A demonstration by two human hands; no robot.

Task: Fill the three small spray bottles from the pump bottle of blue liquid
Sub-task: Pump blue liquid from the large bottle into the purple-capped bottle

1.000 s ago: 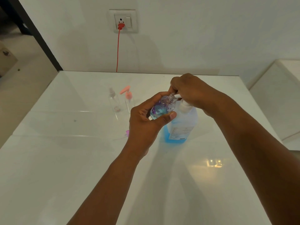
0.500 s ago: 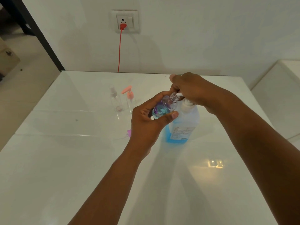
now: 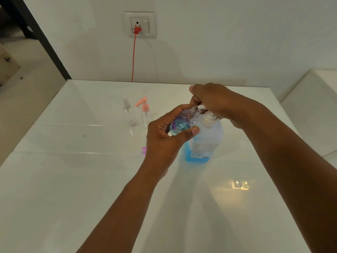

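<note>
The pump bottle of blue liquid [image 3: 204,141] stands on the white table [image 3: 91,179], about a third full. My right hand [image 3: 213,101] lies over its white pump head, fingers curled around the nozzle. My left hand [image 3: 164,137] grips a small clear bottle with purple flower print [image 3: 184,122], tilted, its open threaded neck right at the nozzle tip. Some blue liquid sits inside it. Two more small bottles stand at the back left: a clear one with a clear spray top [image 3: 128,114] and one with a pink pump top [image 3: 145,111].
A small purple cap with a thin tube [image 3: 143,150] lies on the table just left of my left wrist. A red cord [image 3: 134,55] runs from a wall socket down behind the table. A white ledge [image 3: 313,106] stands to the right.
Both hands and the small bottle stay at the pump nozzle. The pump head has come up slightly under my right hand.
</note>
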